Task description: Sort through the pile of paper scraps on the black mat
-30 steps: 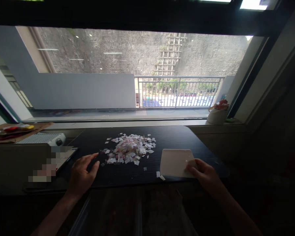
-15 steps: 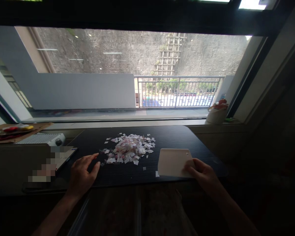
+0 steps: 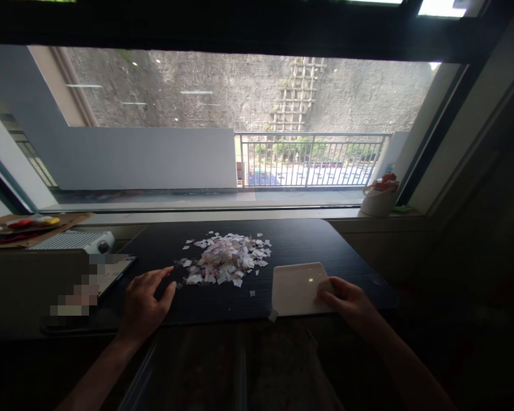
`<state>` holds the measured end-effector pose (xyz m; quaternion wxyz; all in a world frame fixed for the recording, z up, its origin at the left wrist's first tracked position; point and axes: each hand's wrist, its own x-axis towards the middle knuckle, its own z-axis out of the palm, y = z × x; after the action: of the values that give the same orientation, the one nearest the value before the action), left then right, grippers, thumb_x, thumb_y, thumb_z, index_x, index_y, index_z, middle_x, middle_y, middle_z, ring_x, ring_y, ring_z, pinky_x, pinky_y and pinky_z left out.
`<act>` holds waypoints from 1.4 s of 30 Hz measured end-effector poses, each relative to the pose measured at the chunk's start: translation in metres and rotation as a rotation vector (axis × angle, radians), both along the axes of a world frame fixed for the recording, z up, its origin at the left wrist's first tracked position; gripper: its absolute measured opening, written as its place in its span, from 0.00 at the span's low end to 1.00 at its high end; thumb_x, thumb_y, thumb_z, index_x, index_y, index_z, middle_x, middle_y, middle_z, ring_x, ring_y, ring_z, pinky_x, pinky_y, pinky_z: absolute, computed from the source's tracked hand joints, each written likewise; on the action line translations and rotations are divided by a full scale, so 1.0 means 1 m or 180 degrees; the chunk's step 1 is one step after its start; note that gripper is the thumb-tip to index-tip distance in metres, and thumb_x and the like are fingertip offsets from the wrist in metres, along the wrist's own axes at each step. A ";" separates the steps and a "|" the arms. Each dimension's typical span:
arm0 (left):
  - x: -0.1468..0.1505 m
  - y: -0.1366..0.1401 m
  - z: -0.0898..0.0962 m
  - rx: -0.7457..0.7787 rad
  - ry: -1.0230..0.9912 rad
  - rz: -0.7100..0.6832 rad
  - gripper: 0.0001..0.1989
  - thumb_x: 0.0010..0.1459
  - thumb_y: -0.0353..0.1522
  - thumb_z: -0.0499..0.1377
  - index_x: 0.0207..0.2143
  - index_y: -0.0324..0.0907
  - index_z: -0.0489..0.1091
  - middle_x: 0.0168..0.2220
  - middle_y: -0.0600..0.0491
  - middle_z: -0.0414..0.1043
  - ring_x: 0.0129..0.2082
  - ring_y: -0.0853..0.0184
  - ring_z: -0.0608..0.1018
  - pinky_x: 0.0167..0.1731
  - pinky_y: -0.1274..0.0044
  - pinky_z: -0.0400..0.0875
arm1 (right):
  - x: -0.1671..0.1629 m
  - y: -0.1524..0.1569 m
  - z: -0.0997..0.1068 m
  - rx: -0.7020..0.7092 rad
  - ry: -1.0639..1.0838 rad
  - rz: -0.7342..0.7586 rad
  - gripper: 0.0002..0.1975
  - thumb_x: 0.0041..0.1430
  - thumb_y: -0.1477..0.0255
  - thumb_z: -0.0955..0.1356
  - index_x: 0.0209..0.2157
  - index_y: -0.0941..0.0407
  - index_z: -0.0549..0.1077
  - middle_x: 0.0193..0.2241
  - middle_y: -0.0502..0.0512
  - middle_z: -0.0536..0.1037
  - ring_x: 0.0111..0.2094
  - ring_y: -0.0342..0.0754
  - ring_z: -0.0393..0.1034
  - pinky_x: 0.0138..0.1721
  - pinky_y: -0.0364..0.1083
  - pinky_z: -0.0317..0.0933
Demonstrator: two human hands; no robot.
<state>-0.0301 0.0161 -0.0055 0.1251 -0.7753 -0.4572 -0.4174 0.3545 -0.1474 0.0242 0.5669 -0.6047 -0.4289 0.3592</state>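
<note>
A heap of small cut paper pieces (image 3: 229, 260) lies in the middle of the dark table (image 3: 306, 237). My right hand (image 3: 346, 299) grips the right side of a flat white scraper (image 3: 297, 291) with a small hole near its upper corner. The scraper is at the table's front edge, right of the heap. One paper scrap (image 3: 273, 315) is at its lower left corner, by the table edge. Another loose scrap (image 3: 252, 293) lies between heap and scraper. My left hand (image 3: 148, 297) rests over the table's left part, fingers apart and empty, fingertips close to the heap's left side.
To the left are a white appliance (image 3: 98, 244) with a knob and a cardboard sheet (image 3: 75, 221) bearing colourful items. A white pot (image 3: 377, 200) stands on the windowsill (image 3: 282, 214) at the right. Below the table's front edge it is dark.
My right hand has drawn the scraper slightly toward me and tilted it. The scrap beside it has moved to the table's front edge. My left hand is almost still.
</note>
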 end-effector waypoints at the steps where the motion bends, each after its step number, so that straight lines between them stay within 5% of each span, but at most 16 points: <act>1: 0.000 0.000 -0.001 0.0002 0.0012 0.0004 0.16 0.57 0.40 0.50 0.43 0.43 0.69 0.38 0.48 0.74 0.40 0.57 0.75 0.45 0.63 0.65 | -0.001 0.000 0.000 0.0002 0.0031 0.0029 0.13 0.43 0.64 0.72 0.30 0.58 0.77 0.25 0.51 0.79 0.27 0.48 0.72 0.28 0.43 0.63; 11: 0.002 0.000 -0.003 0.0023 -0.0003 0.0008 0.15 0.57 0.38 0.51 0.43 0.42 0.69 0.39 0.48 0.75 0.41 0.58 0.76 0.46 0.63 0.65 | -0.042 0.027 -0.005 0.0295 -0.0730 -0.0797 0.10 0.46 0.64 0.69 0.28 0.56 0.74 0.25 0.52 0.78 0.30 0.51 0.72 0.31 0.45 0.64; 17: 0.007 -0.005 -0.001 -0.0045 -0.0070 0.0075 0.15 0.57 0.37 0.51 0.43 0.42 0.69 0.39 0.49 0.75 0.41 0.58 0.75 0.47 0.62 0.63 | -0.070 0.024 -0.012 0.0265 -0.0607 -0.0622 0.13 0.48 0.61 0.69 0.29 0.56 0.74 0.25 0.52 0.79 0.28 0.51 0.72 0.30 0.45 0.64; 26: 0.010 -0.006 -0.003 -0.0167 -0.0152 0.0130 0.15 0.56 0.36 0.51 0.44 0.42 0.69 0.41 0.49 0.75 0.43 0.58 0.74 0.51 0.61 0.59 | -0.069 0.034 -0.013 0.0116 -0.0758 -0.0235 0.14 0.50 0.60 0.68 0.31 0.57 0.73 0.28 0.54 0.79 0.32 0.52 0.73 0.34 0.46 0.64; 34: 0.012 -0.009 0.000 -0.0272 -0.0158 0.0175 0.14 0.56 0.35 0.51 0.44 0.43 0.69 0.41 0.49 0.74 0.44 0.58 0.74 0.52 0.61 0.58 | -0.063 0.003 -0.026 -0.0219 -0.1449 -0.1367 0.21 0.46 0.52 0.67 0.34 0.54 0.75 0.31 0.56 0.78 0.33 0.56 0.72 0.34 0.50 0.63; 42: 0.012 -0.008 -0.001 -0.0301 -0.0190 0.0179 0.15 0.56 0.35 0.52 0.44 0.43 0.69 0.41 0.48 0.74 0.44 0.59 0.73 0.52 0.61 0.58 | -0.085 0.006 -0.034 -0.0138 -0.1203 -0.1279 0.23 0.44 0.50 0.67 0.33 0.54 0.76 0.33 0.58 0.79 0.36 0.57 0.73 0.37 0.50 0.64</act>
<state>-0.0180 0.0077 -0.0069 0.0862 -0.7544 -0.5016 -0.4146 0.2694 -0.1415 -0.0096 0.5236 -0.7460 -0.3907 0.1294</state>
